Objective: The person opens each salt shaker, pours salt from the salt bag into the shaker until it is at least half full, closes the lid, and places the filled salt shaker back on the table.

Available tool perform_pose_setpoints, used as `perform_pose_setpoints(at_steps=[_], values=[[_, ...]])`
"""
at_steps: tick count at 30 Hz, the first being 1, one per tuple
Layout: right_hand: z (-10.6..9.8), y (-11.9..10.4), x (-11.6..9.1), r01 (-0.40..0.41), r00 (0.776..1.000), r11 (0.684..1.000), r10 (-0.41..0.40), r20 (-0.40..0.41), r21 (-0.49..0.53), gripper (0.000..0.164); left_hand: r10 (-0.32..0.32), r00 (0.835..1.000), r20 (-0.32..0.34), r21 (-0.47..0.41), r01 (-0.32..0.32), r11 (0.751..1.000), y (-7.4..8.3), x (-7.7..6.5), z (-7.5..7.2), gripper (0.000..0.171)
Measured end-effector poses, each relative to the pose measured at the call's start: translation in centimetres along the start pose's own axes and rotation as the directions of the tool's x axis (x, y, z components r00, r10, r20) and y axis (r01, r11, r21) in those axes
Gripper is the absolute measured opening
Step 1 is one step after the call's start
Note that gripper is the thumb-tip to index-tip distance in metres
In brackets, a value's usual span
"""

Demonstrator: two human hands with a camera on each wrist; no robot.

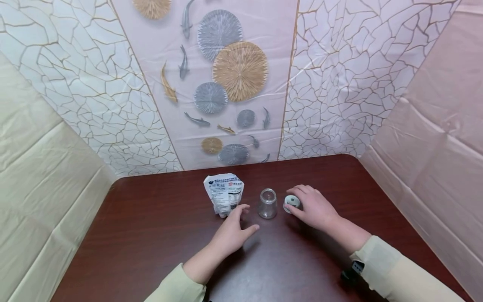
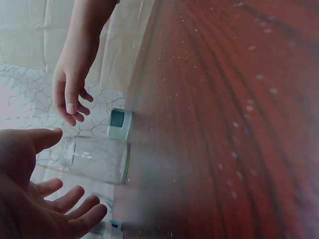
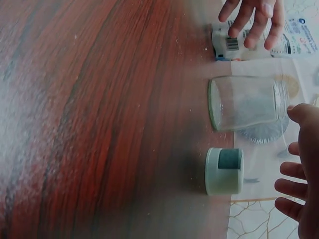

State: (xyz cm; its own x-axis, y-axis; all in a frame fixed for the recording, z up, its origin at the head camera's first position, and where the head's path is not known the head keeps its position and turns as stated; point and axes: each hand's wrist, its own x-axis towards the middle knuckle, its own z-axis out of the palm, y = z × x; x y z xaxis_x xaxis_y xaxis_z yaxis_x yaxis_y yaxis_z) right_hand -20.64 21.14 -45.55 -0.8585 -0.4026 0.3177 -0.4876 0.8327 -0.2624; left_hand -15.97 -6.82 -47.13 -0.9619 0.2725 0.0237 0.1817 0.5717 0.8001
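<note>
A clear glass jar (image 1: 268, 204) stands upright with its mouth uncovered. To its right on the tabletop is a small white lid (image 1: 292, 204); the right wrist view shows a dark square window on the side of this lid (image 3: 224, 179). My right hand (image 1: 315, 207) hovers just above the lid, fingers spread and apart from it. On the jar's other side my left hand (image 1: 232, 233) is held in the air with thumb and fingers parted, holding nothing. Behind the left fingers stands a white printed bag (image 1: 224, 193), its lower right part overlapped by them in the head view.
The dark red wooden table (image 1: 151, 243) reaches back to a wall covering (image 1: 241, 105) patterned with discs and fish. Pale fabric hangs at both sides. A dark wrist device (image 1: 352, 272) sits at the right sleeve, low over the table.
</note>
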Motion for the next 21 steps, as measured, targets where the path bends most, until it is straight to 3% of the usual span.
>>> perform_pose_setpoints(at_steps=[9, 21], values=[[-0.6, -1.4, 0.7, 0.094, 0.995, 0.996, -0.094, -0.039, 0.005, 0.037, -0.082, 0.996, -0.025, -0.026, 0.082, 0.996, -1.5, -1.5, -2.3, 0.059], [-0.7, -2.7, 1.7, 0.154, 0.985, 0.988, -0.152, -0.080, 0.015, 0.033, -0.118, 0.990, -0.083, -0.009, 0.118, 0.993, -2.9, -2.6, -4.6, 0.053]])
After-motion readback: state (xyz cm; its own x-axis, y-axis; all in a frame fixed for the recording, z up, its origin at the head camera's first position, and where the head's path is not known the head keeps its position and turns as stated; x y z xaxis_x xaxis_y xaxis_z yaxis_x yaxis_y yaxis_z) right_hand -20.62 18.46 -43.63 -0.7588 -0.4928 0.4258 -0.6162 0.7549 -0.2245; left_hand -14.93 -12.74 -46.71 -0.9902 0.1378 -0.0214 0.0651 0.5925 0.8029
